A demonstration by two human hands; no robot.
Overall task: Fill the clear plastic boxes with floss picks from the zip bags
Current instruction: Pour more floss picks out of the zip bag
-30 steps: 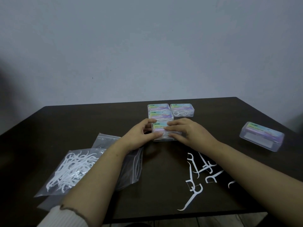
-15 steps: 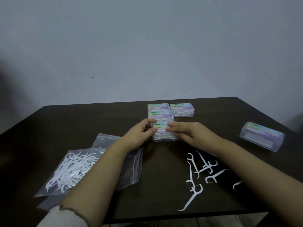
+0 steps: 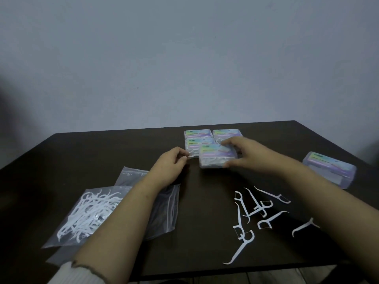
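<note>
Released by the left hand (image 3: 171, 166), which has drawn back to the left with fingers loosely curled on nothing, a filled clear box (image 3: 217, 157) now sits in the right hand (image 3: 249, 155) alone, thumb and fingers curled round its right end. It has shifted rightward, just near of three closed boxes (image 3: 198, 138) grouped at the far middle of the dark table (image 3: 102, 150). Another box (image 3: 330, 169) lies far right. Loose floss picks (image 3: 254, 210) are scattered near right; a zip bag (image 3: 90, 214) of picks lies near left, over emptier bags (image 3: 164, 210).
</note>
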